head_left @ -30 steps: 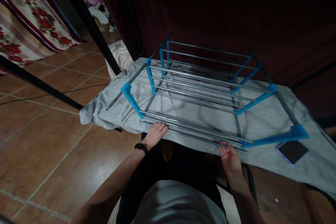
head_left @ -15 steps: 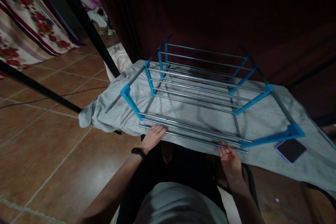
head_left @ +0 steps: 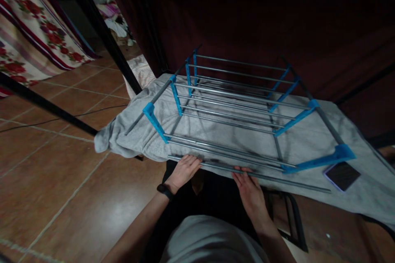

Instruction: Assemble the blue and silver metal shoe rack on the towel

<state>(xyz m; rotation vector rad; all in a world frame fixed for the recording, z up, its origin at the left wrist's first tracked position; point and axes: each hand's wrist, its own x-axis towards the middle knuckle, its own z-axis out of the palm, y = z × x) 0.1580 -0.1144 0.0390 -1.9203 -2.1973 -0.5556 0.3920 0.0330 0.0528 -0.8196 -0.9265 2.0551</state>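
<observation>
A rack point(head_left: 234, 107) of grey metal rods and blue plastic side pieces lies on a grey cloth point(head_left: 308, 139) spread over a low surface. One long metal rod point(head_left: 277, 180) lies loose along the cloth's near edge, reaching right toward a phone. My left hand point(head_left: 185, 169) rests on the rod's left end, fingers curled over it. My right hand point(head_left: 248, 187) touches the same rod near its middle, fingers extended over it. A dark band sits on my left wrist.
A dark phone point(head_left: 342, 176) lies on the cloth at the right, beside the blue corner piece point(head_left: 342, 154). Black poles point(head_left: 101, 28) cross the tiled floor on the left. A floral cloth point(head_left: 27, 37) hangs at far left. A black metal frame point(head_left: 293, 222) stands below the cloth's edge.
The nearest rod has come out of the rack's front row and shifted right along the cloth edge. My right hand moved left along it; my left hand stayed near the left end.
</observation>
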